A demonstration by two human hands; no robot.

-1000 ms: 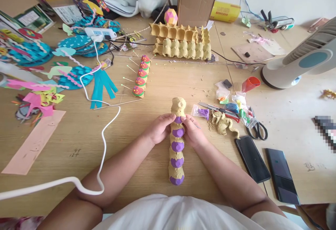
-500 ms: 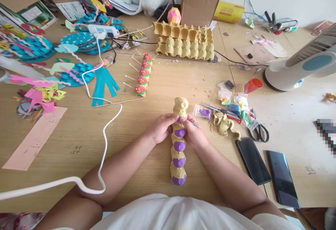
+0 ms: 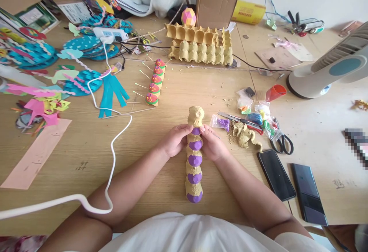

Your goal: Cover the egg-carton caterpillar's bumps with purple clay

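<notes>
An egg carton strip [image 3: 194, 169] lies lengthwise in front of me, its row of bumps carrying purple patches that look like modelling clay. Its far end bump is bare tan pulp. My left hand [image 3: 177, 140] grips the strip's left side near the upper purple patch, thumb on the edge. On the opposite side my right hand [image 3: 212, 142] holds it with the thumb by the same patch; a thin bluish stick pokes out past its fingers. To the right of that hand lie a bag of purple clay [image 3: 220, 122] and torn carton scraps [image 3: 243, 134].
A finished red-and-green caterpillar strip [image 3: 155, 83] stands ahead. Egg cartons [image 3: 205, 52] sit behind it. A utility knife [image 3: 240, 121], scissors [image 3: 283, 144] and two phones [image 3: 276, 175] are at right, near a fan [image 3: 324, 73]. A white cable [image 3: 113, 156] crosses the left side.
My right thumb has slid off the upper purple patch to its right edge, so more of the purple shows. The whole view has shifted slightly.
</notes>
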